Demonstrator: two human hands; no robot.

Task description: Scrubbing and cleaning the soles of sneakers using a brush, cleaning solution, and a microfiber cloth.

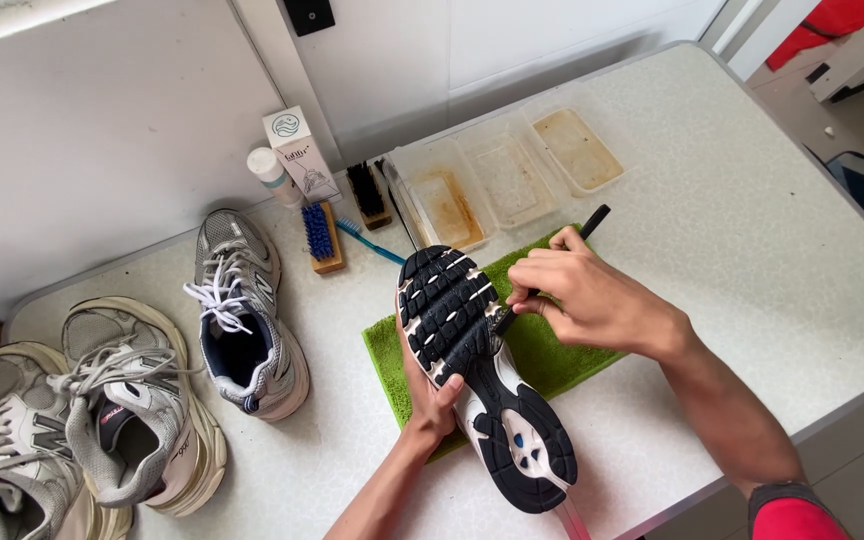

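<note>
The left hand [430, 392] gripped the upturned white sneaker with its black rubber sole [477, 370] from the left side, above the green towel [552, 350]. The shoe's long axis ran near to far. The right hand [582, 295], closed around a thin black-handled tool [592, 222], touched the far sole from the right.

My left hand [430, 388] is mostly hidden behind the upturned shoe [482, 375], only fingertips showing at its edge; the shoe's upper is out of sight; the tip of the black tool [552, 270] in my right hand [577, 295] is lost among the tread; the grey shoe [12, 450] at lower left is cut by the frame; the green towel [542, 350] lies partly covered.
</note>
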